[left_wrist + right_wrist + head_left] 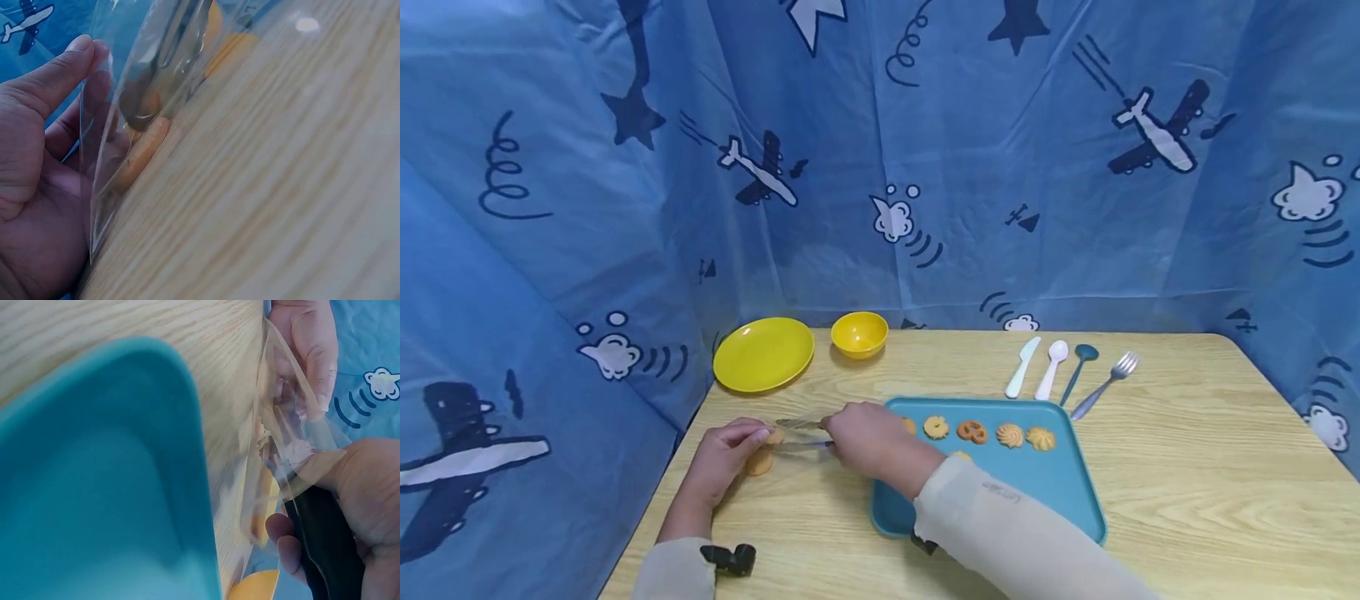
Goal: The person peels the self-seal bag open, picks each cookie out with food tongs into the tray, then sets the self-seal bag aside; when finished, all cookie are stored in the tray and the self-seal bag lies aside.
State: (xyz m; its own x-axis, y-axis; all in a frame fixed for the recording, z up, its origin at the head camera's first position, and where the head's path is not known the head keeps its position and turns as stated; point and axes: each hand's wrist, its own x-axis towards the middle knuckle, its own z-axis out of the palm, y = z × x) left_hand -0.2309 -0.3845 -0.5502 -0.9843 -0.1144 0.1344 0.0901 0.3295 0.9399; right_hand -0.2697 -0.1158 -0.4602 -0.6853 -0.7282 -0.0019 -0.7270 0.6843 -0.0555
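Observation:
My left hand [721, 460] pinches the edge of a clear plastic bag [253, 506] between thumb and fingers, near the table's left side. My right hand [867, 440] grips dark-handled tongs [325, 540], whose front end reaches inside the bag. At the bag's bottom lies a round cookie [144, 153], close to the tongs' tips. Whether the tips hold a cookie, I cannot tell. More cookies sit on a teal tray [1071, 500], among them a pretzel [972, 432] and a swirled cookie [1011, 435]; my right forearm covers part of the tray.
At the back left stand a yellow plate [763, 354] and a yellow bowl [860, 335]. Behind the tray lie a pale knife [1022, 367], a white spoon [1052, 369], a dark green spoon [1079, 372] and a fork [1105, 386]. Blue curtains [925, 167] border the wooden table [1195, 467].

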